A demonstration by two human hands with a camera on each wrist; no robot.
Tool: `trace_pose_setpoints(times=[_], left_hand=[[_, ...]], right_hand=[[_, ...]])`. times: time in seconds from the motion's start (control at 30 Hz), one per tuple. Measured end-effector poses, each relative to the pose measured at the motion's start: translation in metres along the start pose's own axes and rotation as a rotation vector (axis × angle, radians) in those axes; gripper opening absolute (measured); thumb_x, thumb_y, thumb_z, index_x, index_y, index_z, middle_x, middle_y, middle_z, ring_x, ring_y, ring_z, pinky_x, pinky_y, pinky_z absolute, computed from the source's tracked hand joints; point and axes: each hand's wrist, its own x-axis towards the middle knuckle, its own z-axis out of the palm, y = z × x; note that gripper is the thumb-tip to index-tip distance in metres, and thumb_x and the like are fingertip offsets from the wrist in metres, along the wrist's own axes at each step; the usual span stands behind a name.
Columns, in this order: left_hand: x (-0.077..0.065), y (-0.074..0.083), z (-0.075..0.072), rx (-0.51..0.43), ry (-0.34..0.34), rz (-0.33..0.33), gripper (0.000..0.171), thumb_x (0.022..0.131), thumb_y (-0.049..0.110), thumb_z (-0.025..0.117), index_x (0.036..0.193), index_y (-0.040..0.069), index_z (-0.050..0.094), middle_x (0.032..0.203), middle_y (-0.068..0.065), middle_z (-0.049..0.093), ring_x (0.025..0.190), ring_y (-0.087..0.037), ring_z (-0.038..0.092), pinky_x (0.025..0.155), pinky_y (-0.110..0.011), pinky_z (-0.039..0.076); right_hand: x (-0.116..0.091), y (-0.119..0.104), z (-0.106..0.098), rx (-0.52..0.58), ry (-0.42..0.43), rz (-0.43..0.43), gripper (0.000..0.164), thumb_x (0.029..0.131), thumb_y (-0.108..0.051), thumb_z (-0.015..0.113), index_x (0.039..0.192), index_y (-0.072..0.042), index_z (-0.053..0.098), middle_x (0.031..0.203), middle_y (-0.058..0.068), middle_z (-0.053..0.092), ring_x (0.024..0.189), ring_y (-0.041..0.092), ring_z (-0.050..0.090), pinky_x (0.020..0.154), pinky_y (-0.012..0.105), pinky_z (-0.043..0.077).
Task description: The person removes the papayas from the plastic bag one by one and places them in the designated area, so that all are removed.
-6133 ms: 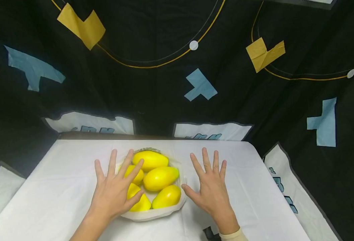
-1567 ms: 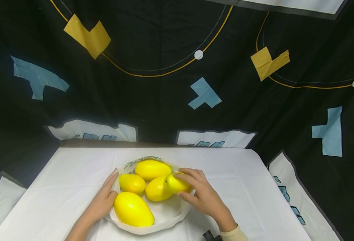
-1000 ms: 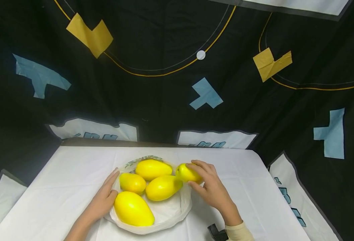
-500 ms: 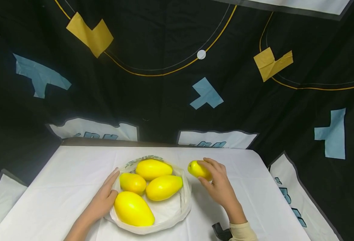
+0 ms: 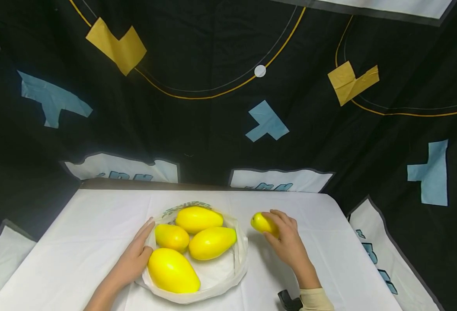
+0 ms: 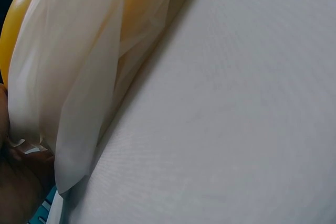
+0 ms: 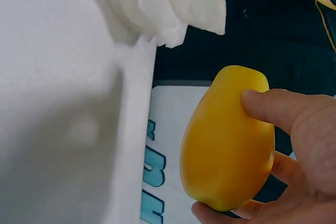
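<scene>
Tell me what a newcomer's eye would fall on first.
Probably the four bright yellow, mango-like fruits in the open white plastic bag on the table. Next, the fifth yellow fruit, which the right hand holds to the bag's right, while the left hand touches the bag's left side.

Your left hand (image 5: 134, 253) slants inward, fingers (image 5: 143, 232) nearly straight; your right hand (image 5: 287, 240) curls, thumb (image 7: 273, 106) opposite its fingers.

Smooth yellow fruit (image 5: 261, 223) (oblong), aloft beside white bag (image 5: 241, 259)
</scene>
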Motion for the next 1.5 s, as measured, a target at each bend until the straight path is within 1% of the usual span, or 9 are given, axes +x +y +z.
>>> trace_pose_setpoints(times=[0.1,0.27,0.53,0.77,0.9,1.07,1.23,1.37,1.5], left_hand=[[0.0,0.0,0.0,-0.004,0.001,0.003,0.07,0.092,-0.006,0.042,0.156,0.008,0.018,0.163,-0.012,0.008,0.147,-0.038,0.005,0.114,-0.064,0.013],[0.0,0.0,-0.001,-0.008,-0.002,0.003,0.07,0.092,-0.006,0.042,0.156,0.009,0.018,0.163,-0.012,0.008,0.147,-0.038,0.005,0.113,-0.064,0.013],[-0.001,0.001,-0.001,-0.008,-0.007,-0.012,0.07,0.092,-0.005,0.042,0.156,0.009,0.017,0.163,-0.011,0.007,0.147,-0.037,0.004,0.114,-0.064,0.012],[-0.001,0.001,0.0,-0.003,-0.005,-0.011,0.071,0.091,-0.006,0.042,0.156,0.008,0.018,0.163,-0.012,0.007,0.147,-0.037,0.004,0.114,-0.064,0.013],[-0.001,0.001,0.0,-0.005,-0.004,-0.01,0.071,0.091,-0.006,0.042,0.156,0.007,0.018,0.163,-0.012,0.007,0.147,-0.038,0.005,0.114,-0.064,0.013],[-0.002,0.001,0.001,-0.016,-0.007,-0.012,0.071,0.092,-0.006,0.042,0.156,0.008,0.017,0.163,-0.011,0.006,0.147,-0.037,0.004,0.114,-0.063,0.012],[-0.003,0.001,0.001,-0.02,-0.011,-0.02,0.071,0.092,-0.006,0.042,0.156,0.009,0.017,0.163,-0.01,0.006,0.147,-0.037,0.004,0.114,-0.063,0.012],[-0.003,0.002,0.001,-0.016,-0.007,-0.022,0.07,0.092,-0.005,0.043,0.156,0.009,0.018,0.163,-0.01,0.006,0.147,-0.036,0.004,0.114,-0.063,0.013],[-0.002,0.001,0.0,-0.01,-0.003,-0.015,0.07,0.092,-0.005,0.043,0.156,0.008,0.018,0.163,-0.011,0.007,0.147,-0.036,0.004,0.114,-0.063,0.013]], right_hand=[[-0.001,0.005,0.002,-0.003,-0.011,0.027,0.051,0.082,-0.011,0.078,0.129,-0.021,0.062,0.137,0.006,0.053,0.12,0.036,0.043,0.094,0.057,0.045],[-0.003,0.014,0.006,-0.014,-0.043,0.096,0.049,0.083,-0.012,0.077,0.129,-0.021,0.062,0.134,0.004,0.054,0.115,0.034,0.045,0.092,0.05,0.045],[-0.008,0.027,0.013,-0.046,-0.074,0.216,0.051,0.083,-0.013,0.076,0.131,-0.019,0.061,0.131,0.006,0.055,0.111,0.033,0.047,0.09,0.046,0.042],[-0.01,0.032,0.015,-0.086,-0.113,0.316,0.051,0.086,-0.02,0.074,0.135,-0.018,0.059,0.13,0.01,0.056,0.106,0.033,0.047,0.084,0.043,0.042],[-0.01,0.031,0.017,-0.105,-0.132,0.351,0.051,0.088,-0.023,0.072,0.137,-0.019,0.057,0.133,0.01,0.054,0.106,0.034,0.047,0.085,0.046,0.045],[-0.01,0.03,0.018,-0.138,-0.155,0.368,0.053,0.09,-0.025,0.069,0.141,-0.02,0.054,0.137,0.011,0.051,0.105,0.037,0.048,0.084,0.053,0.048],[-0.012,0.028,0.019,-0.135,-0.17,0.382,0.058,0.089,-0.028,0.07,0.143,-0.021,0.051,0.14,0.013,0.048,0.109,0.039,0.048,0.085,0.058,0.049],[-0.013,0.026,0.019,-0.115,-0.154,0.391,0.061,0.086,-0.029,0.071,0.143,-0.02,0.051,0.142,0.017,0.045,0.116,0.041,0.046,0.089,0.06,0.046],[-0.012,0.025,0.019,-0.112,-0.142,0.395,0.062,0.085,-0.03,0.071,0.143,-0.019,0.051,0.143,0.018,0.044,0.118,0.041,0.046,0.091,0.062,0.045]])
